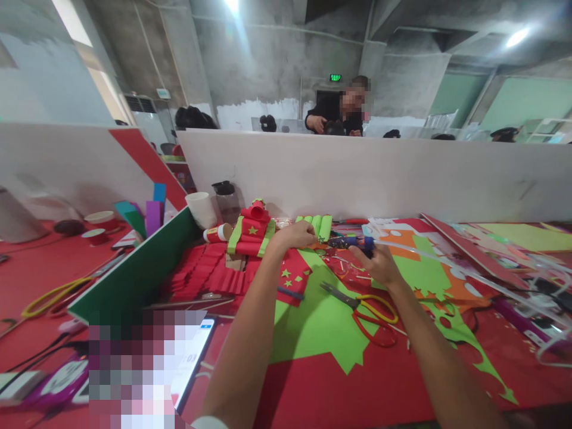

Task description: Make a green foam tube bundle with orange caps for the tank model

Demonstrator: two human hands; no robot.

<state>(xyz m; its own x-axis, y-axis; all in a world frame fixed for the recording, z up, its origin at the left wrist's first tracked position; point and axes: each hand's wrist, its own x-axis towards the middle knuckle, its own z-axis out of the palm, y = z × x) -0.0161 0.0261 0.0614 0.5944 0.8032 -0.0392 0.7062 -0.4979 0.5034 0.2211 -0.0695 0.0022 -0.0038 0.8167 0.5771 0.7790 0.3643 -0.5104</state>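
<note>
My right hand (379, 265) grips a blue and black hot glue gun (353, 242), its nozzle pointing left. My left hand (297, 235) is pinched in front of the nozzle; what its fingertips hold is too small to make out. Behind that hand lie green paper rolls (320, 226). To the left stands a red and green paper model (252, 231) with a star on its front. Below the hands, scissors (357, 302) with yellow and red handles rest on a green paper sheet (313, 333). Small green stars (286, 273) lie on red paper by my left forearm.
A green divider board (138, 268) stands at the left, with a white cup (201, 208) and a clear bottle (227, 199) behind it. A phone (194, 363) lies at lower left. Orange and green paper scraps (422, 262) spread rightward. Beyond the white partition (335, 173) is a person (333, 116).
</note>
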